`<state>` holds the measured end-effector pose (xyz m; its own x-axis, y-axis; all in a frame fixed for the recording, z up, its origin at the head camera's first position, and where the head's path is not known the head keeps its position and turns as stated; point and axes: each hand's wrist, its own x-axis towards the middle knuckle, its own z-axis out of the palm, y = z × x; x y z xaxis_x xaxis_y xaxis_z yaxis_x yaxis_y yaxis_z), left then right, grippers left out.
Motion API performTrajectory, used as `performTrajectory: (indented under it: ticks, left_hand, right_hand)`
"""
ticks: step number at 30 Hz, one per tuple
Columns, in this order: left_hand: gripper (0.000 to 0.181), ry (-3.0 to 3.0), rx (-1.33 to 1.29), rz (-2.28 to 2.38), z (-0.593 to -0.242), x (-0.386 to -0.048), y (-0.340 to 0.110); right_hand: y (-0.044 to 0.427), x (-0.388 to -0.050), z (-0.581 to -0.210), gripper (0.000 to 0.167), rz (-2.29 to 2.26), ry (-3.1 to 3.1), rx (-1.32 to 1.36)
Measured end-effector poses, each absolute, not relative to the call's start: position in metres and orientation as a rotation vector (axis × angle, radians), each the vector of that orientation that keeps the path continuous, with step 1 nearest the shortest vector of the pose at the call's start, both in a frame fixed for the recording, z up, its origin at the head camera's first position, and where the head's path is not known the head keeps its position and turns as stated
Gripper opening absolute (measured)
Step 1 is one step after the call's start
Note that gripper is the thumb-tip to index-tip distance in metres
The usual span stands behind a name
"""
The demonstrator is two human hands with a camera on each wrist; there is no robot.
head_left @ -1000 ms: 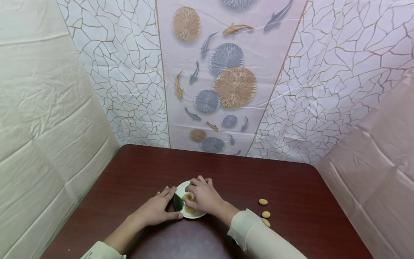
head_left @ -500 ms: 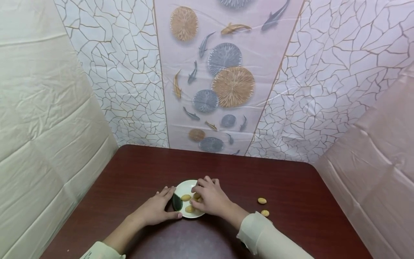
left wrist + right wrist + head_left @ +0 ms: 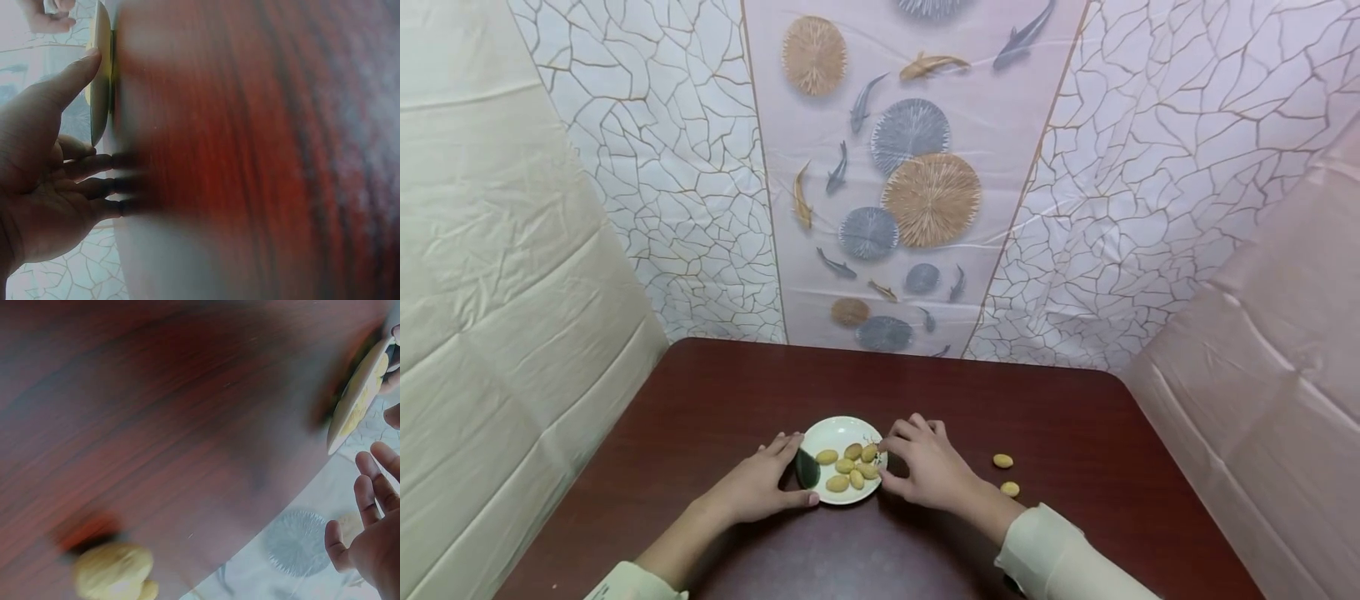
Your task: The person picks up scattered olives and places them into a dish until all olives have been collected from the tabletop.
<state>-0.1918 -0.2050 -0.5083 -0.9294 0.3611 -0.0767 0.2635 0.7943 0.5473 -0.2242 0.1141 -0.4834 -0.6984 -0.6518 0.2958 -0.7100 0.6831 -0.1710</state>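
Note:
A white plate [image 3: 837, 435] with a dark green patch at its left side holds several yellow oval pieces [image 3: 845, 466]. My left hand [image 3: 758, 485] rests at the plate's left edge, thumb and fingers spread and touching the rim. In the left wrist view the left hand [image 3: 47, 169] has its thumb on the rim of the tilted-looking plate [image 3: 100, 112]. Just off the plate's right edge, my right hand [image 3: 928, 467] hovers with loosely bent fingers and nothing between them. The right wrist view shows the right hand [image 3: 375, 519] with fingers apart, near the plate [image 3: 337, 428].
Two yellow pieces [image 3: 1003, 460] lie on the dark red table [image 3: 737, 375] to the right of my right hand. In the right wrist view, yellow pieces [image 3: 114, 570] appear at the bottom left. Patterned cloth [image 3: 700, 183] hangs behind the table.
My right hand has moved right from over the plate to beyond its right edge, uncovering the yellow pieces, which now lie spread on the plate. My left hand stays at the rim.

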Motion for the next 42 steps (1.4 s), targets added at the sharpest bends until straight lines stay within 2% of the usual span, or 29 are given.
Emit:
performTrajectory:
  ticks: [22, 42]
  left_hand:
    - [0.115, 2.799, 0.492, 0.869, -0.51, -0.189, -0.203]
    - [0.115, 2.813, 0.505, 0.862, -0.513, -0.193, -0.205]
  right_hand:
    - [0.208, -0.205, -0.482, 0.026, 0.325, -2.617, 0.912]
    - [0.255, -0.221, -0.492, 0.029, 0.333, -2.776, 0.67]
